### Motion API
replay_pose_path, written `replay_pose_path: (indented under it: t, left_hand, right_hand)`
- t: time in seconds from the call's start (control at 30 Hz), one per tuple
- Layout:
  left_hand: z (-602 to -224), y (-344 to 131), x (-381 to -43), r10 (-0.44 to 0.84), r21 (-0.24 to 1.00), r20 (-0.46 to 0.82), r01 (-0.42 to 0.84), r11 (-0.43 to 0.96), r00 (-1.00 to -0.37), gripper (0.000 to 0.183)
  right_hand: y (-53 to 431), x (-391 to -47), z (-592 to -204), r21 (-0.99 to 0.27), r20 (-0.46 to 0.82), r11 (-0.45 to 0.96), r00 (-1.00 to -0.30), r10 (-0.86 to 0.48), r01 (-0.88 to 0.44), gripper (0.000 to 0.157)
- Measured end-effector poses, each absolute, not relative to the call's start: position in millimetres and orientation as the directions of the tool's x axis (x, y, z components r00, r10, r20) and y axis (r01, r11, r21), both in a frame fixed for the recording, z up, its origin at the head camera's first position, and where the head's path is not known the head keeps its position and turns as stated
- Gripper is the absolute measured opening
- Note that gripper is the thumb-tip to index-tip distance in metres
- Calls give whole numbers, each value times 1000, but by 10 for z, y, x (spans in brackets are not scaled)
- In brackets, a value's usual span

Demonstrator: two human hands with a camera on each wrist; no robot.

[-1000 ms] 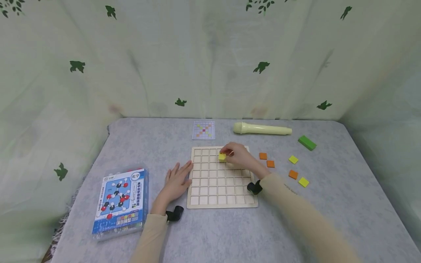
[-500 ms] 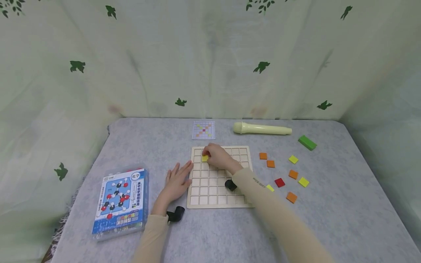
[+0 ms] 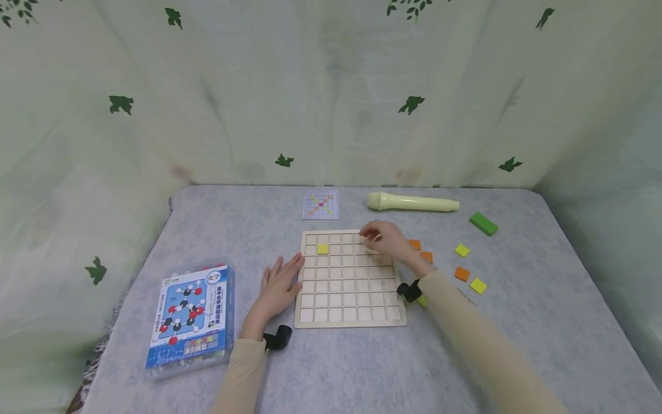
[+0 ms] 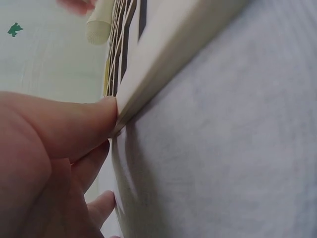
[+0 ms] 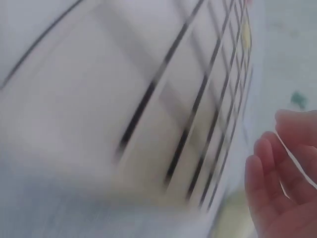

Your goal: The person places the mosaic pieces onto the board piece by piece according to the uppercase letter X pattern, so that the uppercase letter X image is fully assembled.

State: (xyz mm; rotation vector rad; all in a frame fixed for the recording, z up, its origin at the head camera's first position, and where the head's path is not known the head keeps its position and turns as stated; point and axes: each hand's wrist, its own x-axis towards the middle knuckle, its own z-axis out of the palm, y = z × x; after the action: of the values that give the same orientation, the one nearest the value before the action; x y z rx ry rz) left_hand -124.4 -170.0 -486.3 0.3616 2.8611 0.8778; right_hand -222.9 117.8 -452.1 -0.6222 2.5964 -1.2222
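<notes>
A pale wooden grid board (image 3: 350, 324) lies at the middle of the table. One yellow square tile (image 3: 323, 249) sits in a cell near its upper left corner. My left hand (image 3: 277, 290) rests at the board's left side with its fingers straight; in the left wrist view the thumb (image 4: 74, 121) touches the board's edge. Above the upper right of the board hovers my right hand (image 3: 388, 240), its fingers loosely bent. Nothing shows between the fingers (image 5: 270, 193) in the right wrist view, which is blurred.
Right of the board lie orange tiles (image 3: 462, 273) and yellow tiles (image 3: 478, 286), some partly behind the right arm. Beyond are a green block (image 3: 484, 223), a pale microphone-shaped stick (image 3: 414, 202) and a pattern card (image 3: 320, 205). A boxed molecule kit (image 3: 190, 319) lies left.
My right hand carried the yellow tile left, left it in an upper left cell and moved back right. The sleeve now hides the red tile and an orange one. My left hand stayed put.
</notes>
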Motion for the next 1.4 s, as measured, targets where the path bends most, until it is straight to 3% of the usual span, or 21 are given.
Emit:
replay_pose_path:
  t: [0.2, 0.4, 0.63, 1.0, 1.23, 1.4]
  left_hand:
    - [-4870, -1706, -1239, 264, 569, -58, 185, 801, -963, 58]
    - [-4870, -1693, -1242, 269, 583, -57, 187, 791, -962, 58]
    - [-4885, -1695, -1243, 277, 587, -63, 189, 787, -959, 58]
    - [-4867, -1703, -1226, 268, 585, -63, 182, 790, -961, 57]
    - [-4869, -1707, -1230, 271, 586, -59, 187, 788, -961, 57]
    - [-4875, -1709, -1229, 273, 597, -47, 192, 779, -961, 56]
  right_hand:
    - [1940, -2201, -4620, -730, -66, 663, -949, -309, -166, 26]
    - [2191, -2186, -4695, -638, -120, 755, -949, -291, -151, 23]
    - [2088, -2215, -4649, -617, -50, 745, -932, -359, -254, 20]
    - [1460, -2213, -4630, -629, -14, 675, -862, -506, -386, 19]
    - [1283, -2248, -4671, -563, -20, 726, -872, -490, -395, 17]
    - [1420, -2216, -4619, -663, -15, 667, -884, -468, -342, 18]
